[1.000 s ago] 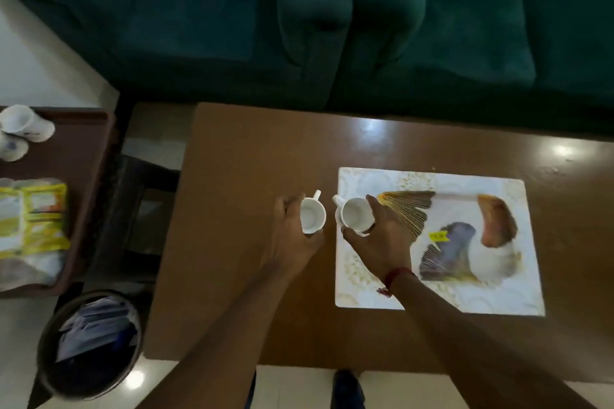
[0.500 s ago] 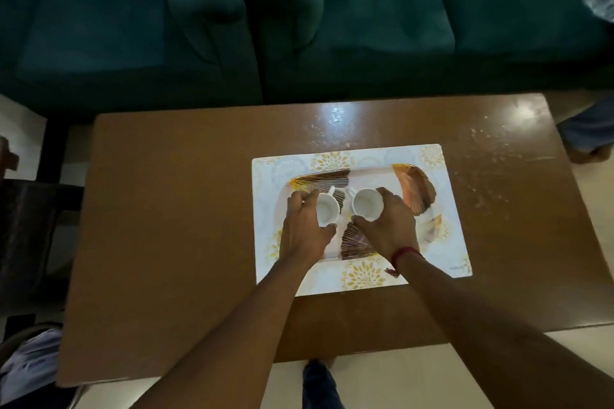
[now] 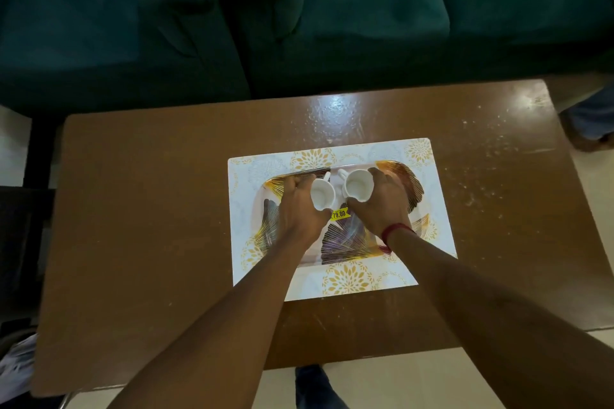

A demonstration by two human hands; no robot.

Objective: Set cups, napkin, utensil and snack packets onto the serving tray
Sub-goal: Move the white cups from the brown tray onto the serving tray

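Observation:
A leaf-patterned serving tray (image 3: 345, 247) with a yellow price sticker lies on a white placemat (image 3: 428, 209) with gold flowers, mid-table. My left hand (image 3: 294, 209) grips a small white cup (image 3: 321, 195) over the tray's left middle. My right hand (image 3: 378, 201) holds a second white cup (image 3: 358, 184) just right of the first, handles pointing away from me. Both cups are at or just above the tray's surface; I cannot tell whether they touch it. No napkin, utensil or snack packets are in view.
The brown wooden table (image 3: 149, 209) sits in front of a dark green sofa (image 3: 299, 16). Crumbs or specks dot the table's right side (image 3: 481, 176). A person's foot (image 3: 591, 123) is at the right edge, and my own shoe (image 3: 310, 382) shows below the table.
Both hands carried the cups from the table's left onto the middle of the tray. The view swung right, so the side table with packets and the bin left the frame.

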